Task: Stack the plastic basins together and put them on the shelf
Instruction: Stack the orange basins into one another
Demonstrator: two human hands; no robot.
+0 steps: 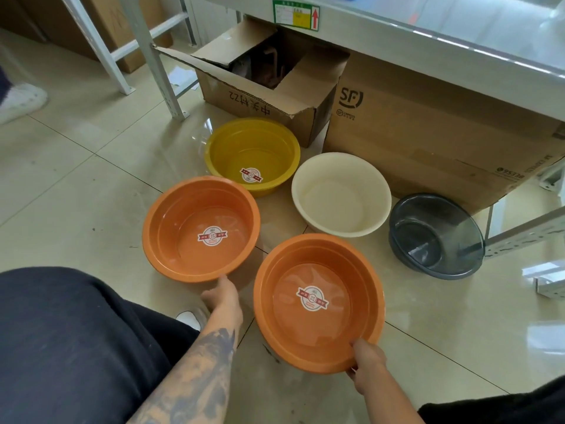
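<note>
I list the metal shelf [428, 29] first, its grey edge crossing the top right, with a large SF carton [428, 127] beneath it and an open cardboard box [269, 87] just to that carton's left. On the tiled floor [76, 185] in front of them I count five plastic basins, all upright and none nested. The near orange basin [319, 302] sits closest to me; my right hand [365, 361] grasps its near rim, thumb over the lip and fingers below. The left orange basin [201, 229] lies beside it, and my left hand [223, 296] reaches to its near rim, fingertips touching the edge; I cannot tell whether that hand has closed on it. The cream basin [341, 194] stands behind the near orange one, the yellow basin [252, 156] further back against the open box, and the dark grey translucent basin [435, 235] at the far right, the smallest item.
</note>
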